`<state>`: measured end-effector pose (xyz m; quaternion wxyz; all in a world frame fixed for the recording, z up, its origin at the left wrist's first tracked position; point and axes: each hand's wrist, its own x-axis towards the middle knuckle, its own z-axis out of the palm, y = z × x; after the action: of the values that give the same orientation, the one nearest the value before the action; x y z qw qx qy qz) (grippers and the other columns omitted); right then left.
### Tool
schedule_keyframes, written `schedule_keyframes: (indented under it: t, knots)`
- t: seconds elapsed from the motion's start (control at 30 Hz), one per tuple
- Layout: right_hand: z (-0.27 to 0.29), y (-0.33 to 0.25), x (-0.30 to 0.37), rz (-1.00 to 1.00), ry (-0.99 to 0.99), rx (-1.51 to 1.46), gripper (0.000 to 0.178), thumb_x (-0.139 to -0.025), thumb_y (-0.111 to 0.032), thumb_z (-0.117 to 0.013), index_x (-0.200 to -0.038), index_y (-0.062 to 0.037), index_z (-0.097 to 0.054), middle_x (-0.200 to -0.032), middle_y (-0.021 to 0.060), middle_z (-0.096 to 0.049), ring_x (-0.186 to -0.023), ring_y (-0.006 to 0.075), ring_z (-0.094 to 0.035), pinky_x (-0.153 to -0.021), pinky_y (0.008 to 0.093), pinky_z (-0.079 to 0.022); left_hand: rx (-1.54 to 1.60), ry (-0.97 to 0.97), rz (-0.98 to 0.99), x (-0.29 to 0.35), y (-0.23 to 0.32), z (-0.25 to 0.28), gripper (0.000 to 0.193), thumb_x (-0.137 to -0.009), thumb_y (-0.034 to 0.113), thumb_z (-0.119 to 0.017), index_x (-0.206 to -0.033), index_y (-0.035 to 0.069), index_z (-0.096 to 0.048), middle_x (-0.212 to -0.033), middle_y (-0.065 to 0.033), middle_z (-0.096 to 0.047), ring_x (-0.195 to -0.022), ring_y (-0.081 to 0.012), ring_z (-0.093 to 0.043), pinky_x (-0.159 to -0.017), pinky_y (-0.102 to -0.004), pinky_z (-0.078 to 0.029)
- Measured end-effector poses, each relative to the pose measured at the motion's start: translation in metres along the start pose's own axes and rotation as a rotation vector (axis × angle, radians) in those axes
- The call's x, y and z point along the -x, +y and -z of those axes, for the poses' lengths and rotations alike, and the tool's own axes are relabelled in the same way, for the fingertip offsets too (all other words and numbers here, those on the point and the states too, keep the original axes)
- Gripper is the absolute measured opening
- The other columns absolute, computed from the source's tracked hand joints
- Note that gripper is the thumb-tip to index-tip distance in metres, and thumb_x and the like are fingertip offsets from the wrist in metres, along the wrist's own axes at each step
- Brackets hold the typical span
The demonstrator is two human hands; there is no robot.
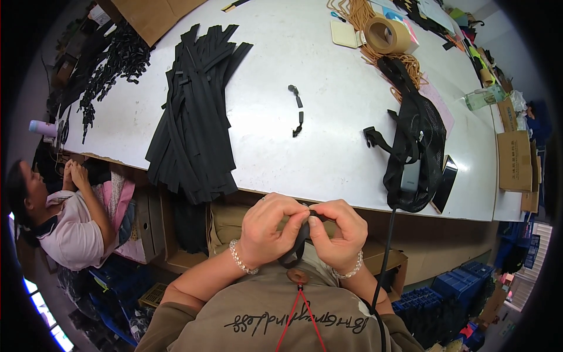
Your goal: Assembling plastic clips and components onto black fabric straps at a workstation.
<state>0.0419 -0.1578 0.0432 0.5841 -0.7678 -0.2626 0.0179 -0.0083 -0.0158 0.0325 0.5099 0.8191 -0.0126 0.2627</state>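
My left hand (267,227) and right hand (341,230) pinched a strap (303,236) by the near edge of the desk (267,149), its slack hanging below; neat work, I judged, called for a close, firm hold and no twist.

The strap (301,237) looks like matt cloth, the tabletop (328,167) smooth and glossy.

Plain black strap (302,236), plain black strips (196,123), white tabletop (328,170), tan tape roll (401,36)
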Motion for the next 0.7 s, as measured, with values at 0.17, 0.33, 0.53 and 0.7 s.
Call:
schedule_keyframes:
  t: [0.17,0.33,0.53,0.7]
  knots:
    - [0.001,0.005,-0.001,0.088,-0.029,0.15,0.014,-0.072,0.003,-0.065,-0.086,0.0015,-0.061,-0.077,0.0093,-0.062,-0.063,0.0143,-0.06,-0.056,0.0251,-0.048,0.062,-0.022,0.131,0.002,-0.001,-0.001,0.007,-0.076,0.001,-0.066,-0.081,0.001,-0.06,-0.072,-0.0067,-0.062,-0.062,-0.0174,-0.06,-0.057,-0.0264,-0.047]
    - [0.003,0.019,0.004,-0.474,-0.088,-0.608,0.012,-0.085,-0.001,-0.057,-0.095,0.0063,-0.058,-0.085,0.008,-0.064,-0.07,0.0093,-0.059,-0.063,0.0211,-0.049,0.581,-0.152,0.723,-0.01,0.007,0.002,0.011,-0.087,0.007,-0.06,-0.09,-0.004,-0.062,-0.08,-0.0049,-0.066,-0.072,-0.0065,-0.059,-0.064,-0.0209,-0.05]
    - [0.001,0.015,-0.004,-0.439,-0.005,-0.759,0.013,-0.088,-0.001,-0.054,-0.098,0.0076,-0.056,-0.089,0.009,-0.064,-0.077,0.0091,-0.059,-0.069,0.0206,-0.049,0.847,-0.124,0.752,-0.011,0.007,-0.001,0.016,-0.084,0.0,-0.06,-0.099,-0.004,-0.06,-0.092,-0.0069,-0.065,-0.08,-0.0083,-0.06,-0.071,-0.0213,-0.05]
    - [0.007,0.004,-0.029,-0.398,0.0,-0.791,0.013,-0.088,-0.001,-0.054,-0.099,0.0058,-0.056,-0.089,0.0071,-0.062,-0.077,0.0089,-0.058,-0.069,0.0209,-0.049,0.933,-0.136,0.734,-0.04,0.02,0.007,0.021,-0.082,-0.004,-0.06,-0.103,-0.005,-0.058,-0.096,-0.0077,-0.063,-0.085,-0.0081,-0.059,-0.074,-0.0183,-0.049]
